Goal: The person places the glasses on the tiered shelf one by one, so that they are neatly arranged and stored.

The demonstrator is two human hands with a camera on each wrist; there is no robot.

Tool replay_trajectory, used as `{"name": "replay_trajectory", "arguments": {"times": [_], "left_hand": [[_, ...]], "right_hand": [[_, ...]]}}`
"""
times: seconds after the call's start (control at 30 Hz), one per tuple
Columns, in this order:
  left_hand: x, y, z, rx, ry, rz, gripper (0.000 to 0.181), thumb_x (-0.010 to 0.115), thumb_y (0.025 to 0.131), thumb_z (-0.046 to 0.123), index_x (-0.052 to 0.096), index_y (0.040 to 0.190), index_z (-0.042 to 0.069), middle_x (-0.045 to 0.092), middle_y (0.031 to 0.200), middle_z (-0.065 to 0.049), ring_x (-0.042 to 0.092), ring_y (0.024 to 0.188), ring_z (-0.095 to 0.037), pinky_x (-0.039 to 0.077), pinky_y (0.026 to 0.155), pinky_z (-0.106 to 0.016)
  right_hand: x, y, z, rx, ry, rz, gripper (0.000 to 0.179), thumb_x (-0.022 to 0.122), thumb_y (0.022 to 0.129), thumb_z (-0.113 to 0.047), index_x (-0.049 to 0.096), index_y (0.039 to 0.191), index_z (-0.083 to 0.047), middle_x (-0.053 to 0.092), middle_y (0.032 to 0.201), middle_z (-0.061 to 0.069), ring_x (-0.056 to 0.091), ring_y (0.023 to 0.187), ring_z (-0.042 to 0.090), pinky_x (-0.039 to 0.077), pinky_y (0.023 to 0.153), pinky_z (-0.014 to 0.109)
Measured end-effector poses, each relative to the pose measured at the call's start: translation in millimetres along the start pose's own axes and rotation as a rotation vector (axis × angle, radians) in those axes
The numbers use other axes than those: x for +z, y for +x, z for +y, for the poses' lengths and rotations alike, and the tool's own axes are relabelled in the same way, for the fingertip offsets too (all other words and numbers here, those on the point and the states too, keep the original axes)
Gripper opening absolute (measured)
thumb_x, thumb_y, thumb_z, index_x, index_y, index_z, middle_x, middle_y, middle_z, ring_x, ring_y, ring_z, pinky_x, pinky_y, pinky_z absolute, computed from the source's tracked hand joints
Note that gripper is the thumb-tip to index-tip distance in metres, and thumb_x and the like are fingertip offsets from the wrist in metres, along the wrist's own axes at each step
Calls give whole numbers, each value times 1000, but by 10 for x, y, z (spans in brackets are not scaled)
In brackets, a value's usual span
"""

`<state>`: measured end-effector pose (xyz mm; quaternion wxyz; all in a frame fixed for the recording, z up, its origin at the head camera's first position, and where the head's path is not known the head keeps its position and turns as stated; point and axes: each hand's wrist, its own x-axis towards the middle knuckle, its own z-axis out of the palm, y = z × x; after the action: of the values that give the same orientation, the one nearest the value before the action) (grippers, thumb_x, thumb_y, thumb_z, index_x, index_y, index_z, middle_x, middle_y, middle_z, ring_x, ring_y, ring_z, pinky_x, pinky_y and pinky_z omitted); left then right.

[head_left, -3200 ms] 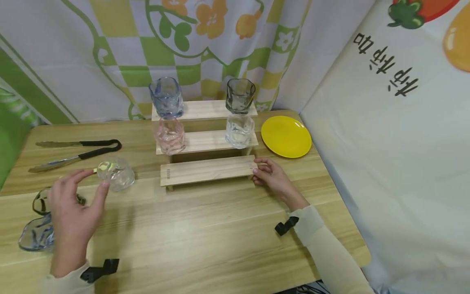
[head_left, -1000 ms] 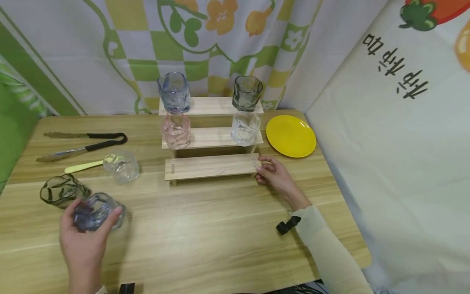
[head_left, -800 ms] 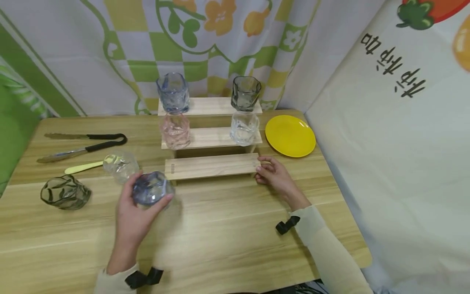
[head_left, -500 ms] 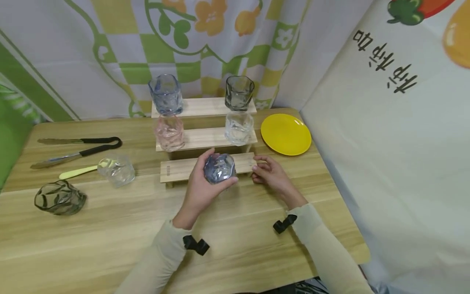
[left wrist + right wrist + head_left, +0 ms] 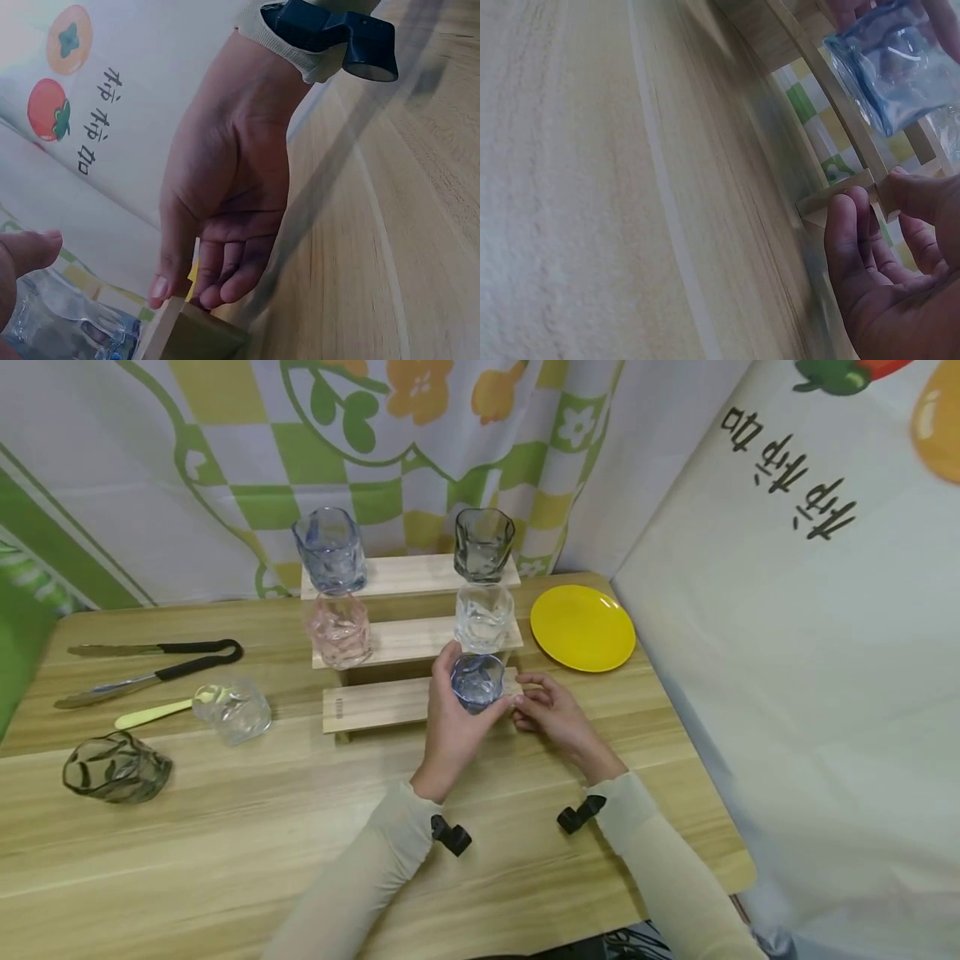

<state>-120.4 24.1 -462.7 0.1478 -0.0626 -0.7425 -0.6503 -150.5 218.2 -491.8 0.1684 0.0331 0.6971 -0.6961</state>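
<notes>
My left hand (image 5: pixel 452 731) grips a blue glass tumbler (image 5: pixel 477 685), thumb on one side and fingers on the other. The tumbler is at the right end of the lowest wooden shelf (image 5: pixel 378 704); whether its base touches the board I cannot tell. My right hand (image 5: pixel 558 722) pinches the right end of that shelf, just beside the left thumb. In the right wrist view, thumb and fingers of the right hand (image 5: pixel 892 292) hold the board end, with the blue tumbler (image 5: pixel 896 67) close by. The left wrist view shows only part of the tumbler (image 5: pixel 67 322).
Higher tiers bear a pink glass (image 5: pixel 340 631), a clear glass (image 5: pixel 483 617), another blue glass (image 5: pixel 330 552) and a grey glass (image 5: pixel 483 545). At left lie tongs (image 5: pixel 198 668), a yellow-green-handled utensil (image 5: pixel 153 714), a clear glass (image 5: pixel 234 714) and a grey glass (image 5: pixel 120 768). A yellow plate (image 5: pixel 582 628) lies right.
My left hand took the blue tumbler from the table's left side and carried it right to the lowest shelf's right end. My right hand has stayed on the shelf end.
</notes>
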Motion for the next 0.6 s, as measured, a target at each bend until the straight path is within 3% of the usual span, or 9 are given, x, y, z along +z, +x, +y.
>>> {"name": "replay_trajectory", "arguments": {"times": [0.37, 0.47, 0.6], "left_hand": [[158, 24, -48, 36, -55, 29, 110, 92, 76, 9, 19, 159, 15, 28, 161, -7, 34, 142, -21, 27, 117, -40], [139, 24, -44, 35, -25, 15, 113, 92, 76, 14, 16, 160, 17, 33, 154, -12, 38, 137, -23, 31, 115, -41], [6, -3, -40, 92, 53, 13, 117, 96, 72, 24, 18, 159, 12, 38, 147, -14, 41, 132, -27, 36, 111, -46]], "right_hand": [[7, -9, -15, 19, 7, 4, 40, 58, 102, 0, 48, 141, -2, 62, 112, 17, 66, 84, 21, 60, 78, 34], [7, -10, -20, 17, 6, 3, 39, 59, 102, -3, 49, 140, -3, 61, 113, 17, 65, 83, 20, 60, 78, 34], [11, -14, -20, 12, 11, 3, 39, 60, 102, -3, 50, 140, -3, 61, 112, 17, 66, 83, 19, 60, 77, 32]]}}
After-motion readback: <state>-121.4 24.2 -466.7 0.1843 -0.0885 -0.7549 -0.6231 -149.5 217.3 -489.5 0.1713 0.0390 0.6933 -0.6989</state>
